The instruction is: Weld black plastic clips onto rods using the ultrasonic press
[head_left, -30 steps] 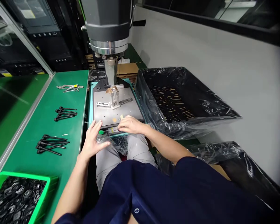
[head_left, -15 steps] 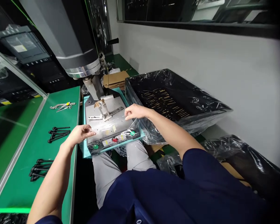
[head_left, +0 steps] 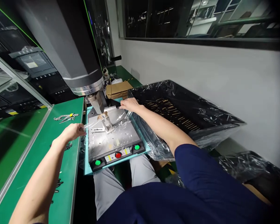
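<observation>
A clear plastic sheet (head_left: 121, 117) stretches over the grey metal plate (head_left: 102, 145) of a bench machine. At the plate's left side, my left hand (head_left: 74, 132) is closed on one edge of the sheet. My right hand (head_left: 130, 105) pinches the sheet near the plate's far right corner. Between the hands stands a small metal fixture (head_left: 108, 122) with a flat slotted bar (head_left: 98, 130) beside it. Along the front of the base sit a red button (head_left: 118, 154), a left green button (head_left: 97, 162) and a right green button (head_left: 137, 147).
The large machine head (head_left: 84, 81) hangs over the plate's back. On the right stands a black plastic-lined bin (head_left: 214, 119) with many thin strips. Pliers (head_left: 66, 117) and partly hidden black screws lie on the green bench (head_left: 66, 168). Stacked cardboard (head_left: 119, 88) is behind.
Both hands have moved away from me, drawing the plastic toward the back of the plate. The front buttons, under plastic before, now look uncovered. The camera has tilted up a little.
</observation>
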`<state>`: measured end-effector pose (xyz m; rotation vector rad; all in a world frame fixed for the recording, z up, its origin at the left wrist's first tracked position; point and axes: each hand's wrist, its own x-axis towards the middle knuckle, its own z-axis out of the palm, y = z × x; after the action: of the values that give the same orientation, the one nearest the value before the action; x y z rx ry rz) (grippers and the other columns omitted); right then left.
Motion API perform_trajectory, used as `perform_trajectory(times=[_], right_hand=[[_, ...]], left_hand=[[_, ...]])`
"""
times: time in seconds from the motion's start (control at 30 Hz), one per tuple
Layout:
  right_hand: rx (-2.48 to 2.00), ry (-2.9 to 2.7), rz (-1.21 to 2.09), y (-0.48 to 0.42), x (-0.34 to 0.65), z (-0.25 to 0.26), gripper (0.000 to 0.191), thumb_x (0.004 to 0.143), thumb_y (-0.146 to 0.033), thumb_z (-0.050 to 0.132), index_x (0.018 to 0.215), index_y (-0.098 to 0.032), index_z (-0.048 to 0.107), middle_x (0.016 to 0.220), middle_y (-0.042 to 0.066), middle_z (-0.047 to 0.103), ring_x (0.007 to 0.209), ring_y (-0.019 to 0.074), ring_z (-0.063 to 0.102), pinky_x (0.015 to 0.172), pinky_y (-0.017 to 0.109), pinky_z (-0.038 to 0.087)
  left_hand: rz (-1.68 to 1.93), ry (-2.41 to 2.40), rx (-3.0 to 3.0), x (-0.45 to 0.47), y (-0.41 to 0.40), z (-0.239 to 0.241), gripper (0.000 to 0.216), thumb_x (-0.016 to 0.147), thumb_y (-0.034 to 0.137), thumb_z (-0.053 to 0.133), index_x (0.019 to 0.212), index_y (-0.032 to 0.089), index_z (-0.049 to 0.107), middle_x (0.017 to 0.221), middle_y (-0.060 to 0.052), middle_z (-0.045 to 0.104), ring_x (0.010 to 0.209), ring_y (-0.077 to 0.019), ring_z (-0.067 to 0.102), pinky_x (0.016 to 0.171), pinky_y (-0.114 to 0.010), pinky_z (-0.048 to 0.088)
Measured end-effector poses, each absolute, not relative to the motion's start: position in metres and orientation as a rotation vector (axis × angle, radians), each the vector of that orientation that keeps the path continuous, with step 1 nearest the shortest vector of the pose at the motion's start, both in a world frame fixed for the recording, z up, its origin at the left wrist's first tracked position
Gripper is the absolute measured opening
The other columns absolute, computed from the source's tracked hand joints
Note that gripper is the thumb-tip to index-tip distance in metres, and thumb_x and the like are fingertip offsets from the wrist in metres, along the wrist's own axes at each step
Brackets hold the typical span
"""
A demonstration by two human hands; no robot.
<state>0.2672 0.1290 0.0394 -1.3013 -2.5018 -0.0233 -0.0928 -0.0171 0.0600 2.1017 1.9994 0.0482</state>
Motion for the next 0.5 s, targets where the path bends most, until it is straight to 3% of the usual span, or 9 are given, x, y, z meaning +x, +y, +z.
perform_trajectory(times=[0.3, 0.5], right_hand=[[-1.403, -2.401, 0.008, 0.197, 0.249, 0.04, 0.04, 0.087, -0.06, 0.061, 0.09, -0.022, 0.072, 0.091, 0.004, 0.074, 0.089, 0.0219, 0.065, 0.069, 0.027, 0.036], [-1.444, -2.386, -0.014, 0.224, 0.217, 0.039, 0.036, 0.086, -0.046, 0.067, 0.108, -0.017, 0.07, 0.114, 0.013, 0.069, 0.109, 0.0295, 0.059, 0.089, 0.035, 0.039]], left_hand=[[0.554, 1.651, 1.689, -0.123, 0.009, 0.064, 0.044, 0.051, 0.054, 0.083, 0.067, 0.019, 0.062, 0.06, 0.002, 0.053, 0.056, -0.0126, 0.045, 0.053, -0.024, 0.035], [0.969, 1.622, 1.414, -0.129, 0.047, 0.039, 0.054, 0.053, 0.064, 0.08, 0.062, 0.017, 0.054, 0.054, 0.005, 0.045, 0.05, -0.0078, 0.037, 0.051, -0.023, 0.036]])
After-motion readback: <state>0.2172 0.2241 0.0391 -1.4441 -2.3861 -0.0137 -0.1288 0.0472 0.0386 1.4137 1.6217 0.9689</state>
